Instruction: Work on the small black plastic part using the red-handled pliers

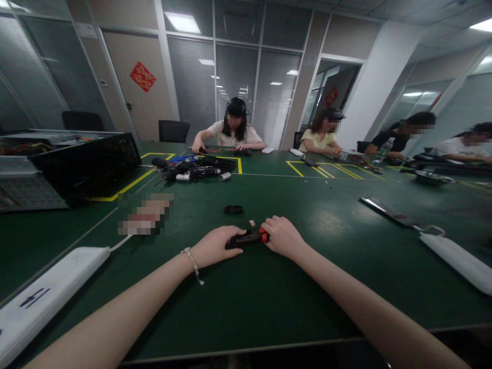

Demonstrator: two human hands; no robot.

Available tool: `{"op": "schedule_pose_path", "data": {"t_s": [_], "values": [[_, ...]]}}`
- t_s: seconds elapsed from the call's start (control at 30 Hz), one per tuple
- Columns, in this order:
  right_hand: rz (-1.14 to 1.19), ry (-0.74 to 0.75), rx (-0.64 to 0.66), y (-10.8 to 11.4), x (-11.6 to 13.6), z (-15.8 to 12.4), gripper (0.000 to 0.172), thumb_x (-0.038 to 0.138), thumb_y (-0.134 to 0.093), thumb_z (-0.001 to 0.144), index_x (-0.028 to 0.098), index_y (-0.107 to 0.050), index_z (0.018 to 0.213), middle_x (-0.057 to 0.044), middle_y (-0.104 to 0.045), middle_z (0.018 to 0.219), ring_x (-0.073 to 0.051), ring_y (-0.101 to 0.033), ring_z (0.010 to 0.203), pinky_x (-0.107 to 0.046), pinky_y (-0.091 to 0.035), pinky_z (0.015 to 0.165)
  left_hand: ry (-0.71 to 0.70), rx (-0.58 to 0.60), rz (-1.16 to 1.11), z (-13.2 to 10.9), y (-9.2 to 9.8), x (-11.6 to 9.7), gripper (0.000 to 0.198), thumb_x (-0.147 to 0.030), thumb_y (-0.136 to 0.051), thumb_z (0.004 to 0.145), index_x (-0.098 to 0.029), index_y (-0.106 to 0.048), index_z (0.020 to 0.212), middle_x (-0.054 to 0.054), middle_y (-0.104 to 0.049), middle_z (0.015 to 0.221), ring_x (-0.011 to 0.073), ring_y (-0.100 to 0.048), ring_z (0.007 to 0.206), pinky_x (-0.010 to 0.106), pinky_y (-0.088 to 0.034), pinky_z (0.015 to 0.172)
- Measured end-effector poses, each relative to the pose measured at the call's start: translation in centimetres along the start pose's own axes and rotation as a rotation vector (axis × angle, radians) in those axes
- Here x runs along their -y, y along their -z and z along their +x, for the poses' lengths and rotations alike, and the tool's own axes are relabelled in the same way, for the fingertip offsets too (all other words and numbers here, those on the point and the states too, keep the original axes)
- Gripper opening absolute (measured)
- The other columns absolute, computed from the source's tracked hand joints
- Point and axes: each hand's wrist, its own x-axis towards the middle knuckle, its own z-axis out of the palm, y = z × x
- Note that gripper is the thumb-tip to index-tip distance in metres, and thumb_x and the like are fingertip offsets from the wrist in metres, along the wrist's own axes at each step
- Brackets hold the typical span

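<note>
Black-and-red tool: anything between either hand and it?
Nothing visible. The left hand grips the black-and-red tool at its black end; the right hand is on its red end. A small tan piece and a small black part lie beyond it on the table.

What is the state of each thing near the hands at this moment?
Left hand: shut on the tool's black end.
Right hand: shut on the tool's red end.
Tool: held by both hands, low on the table.
Small black part: lies free, untouched.
Beige piece: lies free, untouched.
Face mask: lies flat, untouched.
</note>
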Motion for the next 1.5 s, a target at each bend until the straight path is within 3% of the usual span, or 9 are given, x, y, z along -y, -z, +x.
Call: {"op": "schedule_pose_path", "data": {"t_s": [1.5], "values": [[0.011,-0.007,0.018,0.28,0.05,-0.01,0.018,0.025,-0.049,0.073,0.015,-0.057,0.085,-0.007,-0.058,0.087,-0.017,-0.047,0.077,-0.027,-0.032,0.067,0.016,0.009,0.000,0.00,0.01,0.13,0.046,-0.036,-0.058,0.075,-0.024,-0.045,0.118,0.003,-0.055,0.108,0.0187,-0.054,0.087,0.030,-0.044,0.073]]}}
